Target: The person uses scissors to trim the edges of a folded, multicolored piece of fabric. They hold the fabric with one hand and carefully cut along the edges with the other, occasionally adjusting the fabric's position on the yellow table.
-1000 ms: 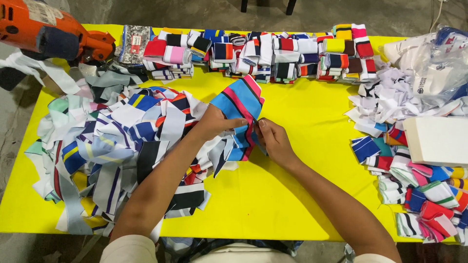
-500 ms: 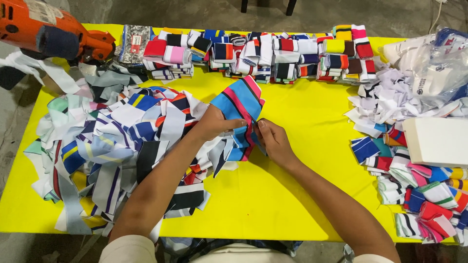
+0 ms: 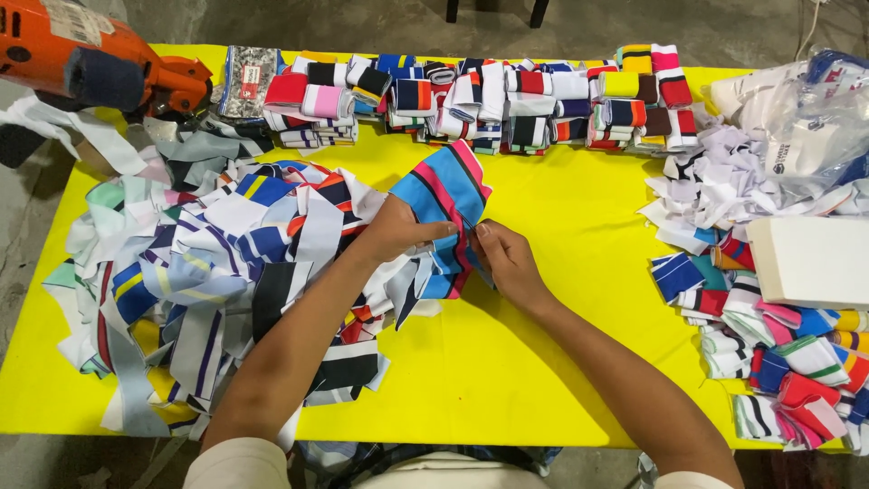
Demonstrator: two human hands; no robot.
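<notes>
Both hands, left hand and right hand, have fingers clenched on a blue-and-pink striped fabric strip, holding it taut above the yellow tabletop beside the scrap heap.

— We see soft knit cloth in the blue, pink-striped strip, matt like the loose strips.

— We note the yellow surface smooth and matt, the orange tool hard plastic, the bag glossy film.
</notes>
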